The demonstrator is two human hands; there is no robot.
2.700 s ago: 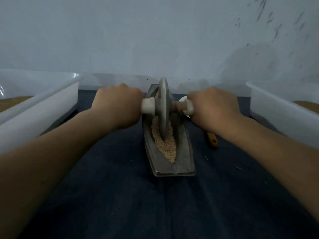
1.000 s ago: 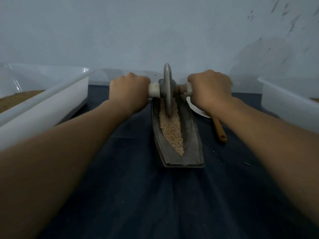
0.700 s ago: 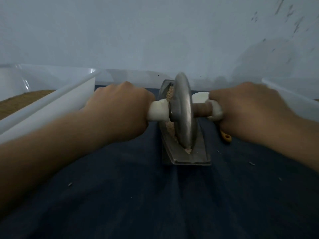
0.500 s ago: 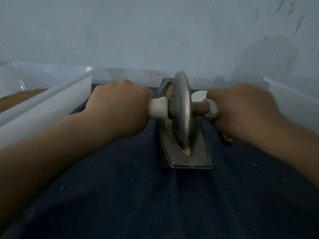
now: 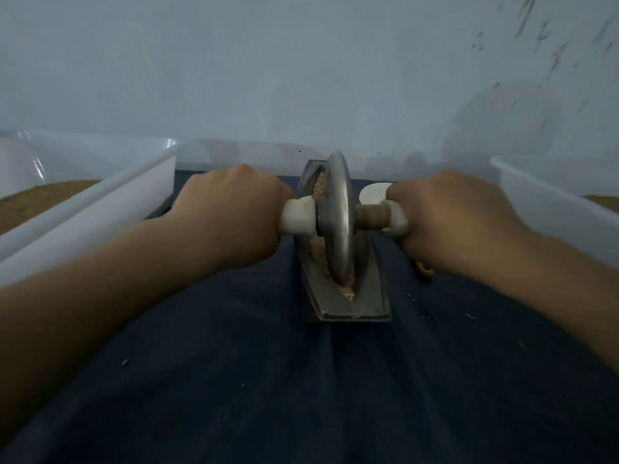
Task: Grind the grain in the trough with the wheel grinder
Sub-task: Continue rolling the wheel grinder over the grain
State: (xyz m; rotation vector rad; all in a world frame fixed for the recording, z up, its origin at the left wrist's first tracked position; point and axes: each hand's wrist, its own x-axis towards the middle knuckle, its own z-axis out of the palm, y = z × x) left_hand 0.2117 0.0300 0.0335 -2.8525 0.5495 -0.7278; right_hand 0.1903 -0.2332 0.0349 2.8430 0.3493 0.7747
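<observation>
A grey boat-shaped metal trough lies lengthwise on the dark blue cloth, holding pale crushed grain. The metal wheel grinder stands upright in the trough's near half, its rim sunk in the grain. My left hand grips the wheel's left handle, whose white end cap shows beside the disc. My right hand grips the right handle, past a brown wooden stretch of the axle. Most of the grain under the wheel is hidden.
A white plastic tub with brown grain stands at the left, and another white tub at the right. A spoon's white bowl and orange handle tip peek out by my right hand. A pale wall rises close behind.
Over the last second the wheel rolled from the trough's far end toward me to the near half; both hands kept gripping the handles. Since half a second ago it has barely shifted.
</observation>
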